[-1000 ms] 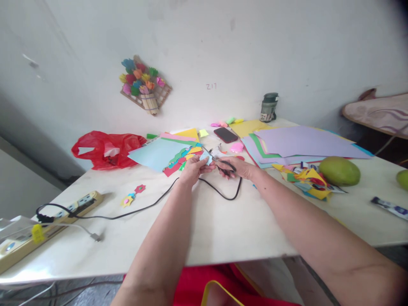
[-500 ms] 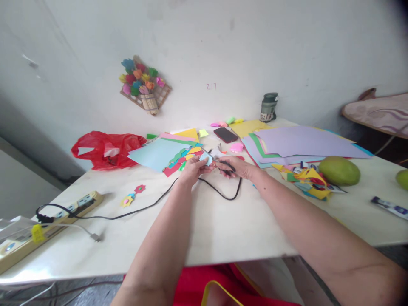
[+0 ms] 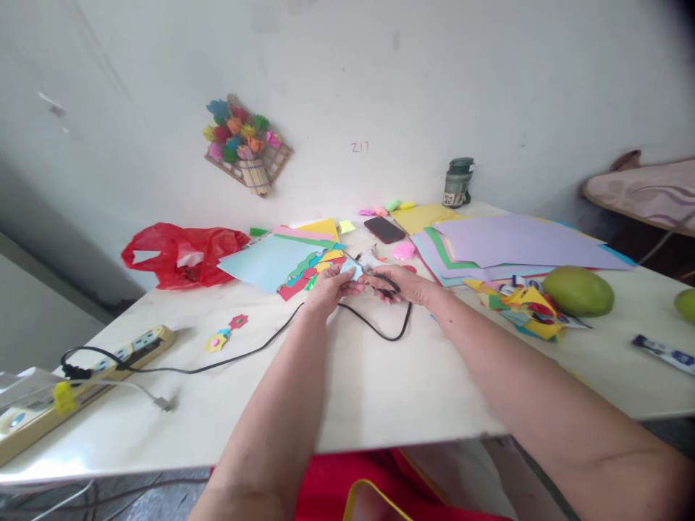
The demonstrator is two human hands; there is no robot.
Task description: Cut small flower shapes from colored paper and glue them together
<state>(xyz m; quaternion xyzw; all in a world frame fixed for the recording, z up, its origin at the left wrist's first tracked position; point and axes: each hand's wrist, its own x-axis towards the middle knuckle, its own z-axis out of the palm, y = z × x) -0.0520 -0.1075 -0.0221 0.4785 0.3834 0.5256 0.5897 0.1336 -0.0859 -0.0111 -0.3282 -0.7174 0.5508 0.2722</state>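
pinching blue paper (image 3: pixel 352 270) in the left hand (image 3: pixel 329 289), grasping scissors (image 3: pixel 388 281) beside it in the right hand (image 3: pixel 405 282), holding both over the middle of the table (image 3: pixel 369 391), beyond the black cord (image 3: pixel 381 335). showing hardly any shift from a second ago, suggesting slow, careful cutting.

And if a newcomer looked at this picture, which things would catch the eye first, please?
Probably the two hands at the middle of the table: the left hand holds a small light blue paper, and the right hand holds scissors beside it. Next, perhaps the bright red bag at the table's back left, and the colourful flowers hanging on the wall. The big green fruit on the right also stands out.
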